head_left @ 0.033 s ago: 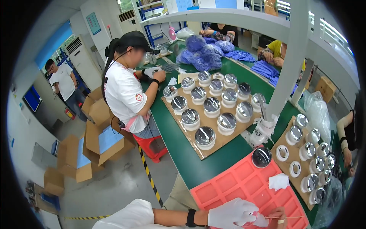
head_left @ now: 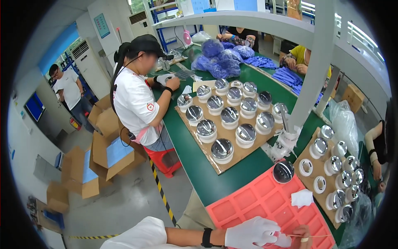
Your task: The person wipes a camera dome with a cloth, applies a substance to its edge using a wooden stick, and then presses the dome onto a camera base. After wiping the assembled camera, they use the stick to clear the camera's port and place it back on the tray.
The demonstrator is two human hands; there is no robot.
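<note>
My left hand (head_left: 253, 233), in a white glove with a black band at the wrist, is closed over the pink-red compartment tray (head_left: 233, 213). A small white thing sits at its fingertips; its kind is hard to make out. Just to the right, at the lower edge, my right hand (head_left: 302, 240) pinches a thin pale stick (head_left: 321, 236), whose left end reaches toward the left hand's fingertips. A light band circles one right finger. Beyond the hands, a dark shiny dome (head_left: 283, 172) rests at the tray's far corner, and a folded white cloth (head_left: 302, 198) lies on the tray.
Domes on white bases fill a brown board (head_left: 222, 167) ahead and another board (head_left: 331, 216) at right, which also bears white rings (head_left: 306, 167). A grey post (head_left: 304, 91) rises between them. A co-worker (head_left: 137, 91) sits at left, near cardboard boxes (head_left: 112, 151).
</note>
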